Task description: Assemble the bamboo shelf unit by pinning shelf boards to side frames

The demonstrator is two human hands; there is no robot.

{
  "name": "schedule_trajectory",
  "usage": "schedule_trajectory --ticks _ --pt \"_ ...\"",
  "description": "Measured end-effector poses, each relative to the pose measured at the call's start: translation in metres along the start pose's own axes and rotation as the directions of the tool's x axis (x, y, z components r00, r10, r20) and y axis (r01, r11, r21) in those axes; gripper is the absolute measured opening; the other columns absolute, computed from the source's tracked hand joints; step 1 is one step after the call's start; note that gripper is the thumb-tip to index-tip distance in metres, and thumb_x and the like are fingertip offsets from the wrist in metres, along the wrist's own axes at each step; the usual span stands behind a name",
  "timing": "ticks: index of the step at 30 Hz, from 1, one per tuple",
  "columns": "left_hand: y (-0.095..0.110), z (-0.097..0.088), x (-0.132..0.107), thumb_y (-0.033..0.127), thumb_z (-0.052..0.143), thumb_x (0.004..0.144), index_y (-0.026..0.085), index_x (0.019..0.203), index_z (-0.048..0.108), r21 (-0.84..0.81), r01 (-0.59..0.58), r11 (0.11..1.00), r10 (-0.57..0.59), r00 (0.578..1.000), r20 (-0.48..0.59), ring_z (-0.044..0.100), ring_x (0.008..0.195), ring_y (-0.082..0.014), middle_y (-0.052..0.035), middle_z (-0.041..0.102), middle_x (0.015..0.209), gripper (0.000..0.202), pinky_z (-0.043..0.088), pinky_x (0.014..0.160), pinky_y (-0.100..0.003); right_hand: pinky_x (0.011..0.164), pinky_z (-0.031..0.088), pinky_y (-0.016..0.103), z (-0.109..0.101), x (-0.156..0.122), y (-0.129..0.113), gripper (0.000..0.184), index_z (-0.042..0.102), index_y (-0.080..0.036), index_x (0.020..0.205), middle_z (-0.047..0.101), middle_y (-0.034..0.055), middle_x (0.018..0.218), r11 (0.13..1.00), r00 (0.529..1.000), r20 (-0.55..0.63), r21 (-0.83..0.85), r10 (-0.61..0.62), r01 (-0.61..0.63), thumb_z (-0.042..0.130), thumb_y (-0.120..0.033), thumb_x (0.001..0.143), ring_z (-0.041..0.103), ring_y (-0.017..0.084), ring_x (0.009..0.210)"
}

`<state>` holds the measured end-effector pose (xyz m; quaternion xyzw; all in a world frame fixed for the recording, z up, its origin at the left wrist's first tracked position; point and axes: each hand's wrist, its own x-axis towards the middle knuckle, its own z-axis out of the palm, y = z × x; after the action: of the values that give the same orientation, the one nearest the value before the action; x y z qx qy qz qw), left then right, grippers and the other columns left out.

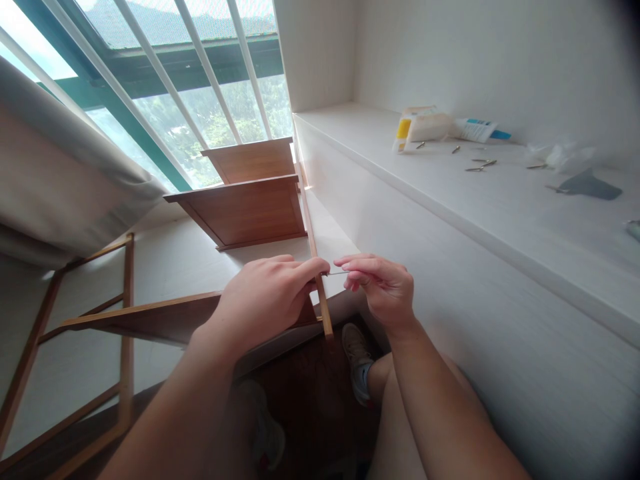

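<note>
1. My left hand point(265, 297) is closed round the wooden rail point(314, 243). The fingers point(310, 267) are curled over its front edge, with the thumb hidden behind.
2. My right hand point(383, 287) sits just right of the left fingers. Its thumb and forefinger are pinched tight on a thin metal pin point(337, 273), and the other fingers are folded loosely beneath.
3. The pin lies level between the two sets of fingers. Its left end meets the rail, though I cannot tell whether it has entered the wood.
4. The rail runs away from the fingers toward the window and also below them, ending just past the left hand.
5. Beyond the fingers, two brown shelf boards point(245, 210) tilt up from the rail. A third board point(150, 317) stretches left from under my left wrist to an open side frame point(125, 300).
6. Well off to the upper right of the fingers, a white ledge point(450, 193) carries some tubes point(425, 127) and loose screws point(480, 165).
7. Directly below my right fingers is a shoe point(357, 360) on a dark floor.
</note>
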<state>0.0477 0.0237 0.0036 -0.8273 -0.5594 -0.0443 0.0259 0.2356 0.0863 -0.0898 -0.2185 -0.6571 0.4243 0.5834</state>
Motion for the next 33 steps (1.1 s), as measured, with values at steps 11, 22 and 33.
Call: schedule_trajectory --ticks 11,22,33 --pt "0.000 0.000 -0.001 0.021 0.046 0.092 0.033 0.115 0.055 0.003 -0.002 1.000 0.002 1.000 -0.013 0.060 0.075 -0.0173 0.0036 0.067 0.083 0.028 0.029 0.058 -0.028 0.038 0.032 0.022 0.006 0.000 -0.011 0.019 0.069 -0.017 0.077 0.051 -0.0048 0.044 0.913 0.924 -0.002 0.156 0.382 -0.377 0.065 -0.034 0.085 0.044 0.009 0.036" --pt "0.003 -0.001 0.001 0.022 0.044 0.092 0.031 0.113 0.057 0.033 -0.007 0.999 0.008 1.000 -0.020 0.060 0.074 -0.0174 0.0020 0.067 0.080 0.026 0.030 0.056 -0.028 0.032 0.023 0.020 0.004 0.001 -0.018 0.023 0.069 -0.014 0.077 0.051 -0.0045 0.038 0.892 0.905 0.021 0.161 0.424 -0.422 0.064 -0.034 0.086 0.037 0.007 0.030" --pt "0.003 -0.002 0.002 0.021 0.044 0.092 0.030 0.110 0.056 0.015 -0.004 1.000 0.004 1.000 -0.018 0.061 0.074 -0.0168 0.0028 0.067 0.082 0.024 0.031 0.056 -0.027 0.037 0.029 0.021 -0.011 0.003 -0.017 0.020 0.067 -0.017 0.080 0.051 -0.0049 0.042 0.962 0.954 -0.129 0.067 0.272 -0.265 0.063 -0.035 0.088 0.042 0.008 0.035"
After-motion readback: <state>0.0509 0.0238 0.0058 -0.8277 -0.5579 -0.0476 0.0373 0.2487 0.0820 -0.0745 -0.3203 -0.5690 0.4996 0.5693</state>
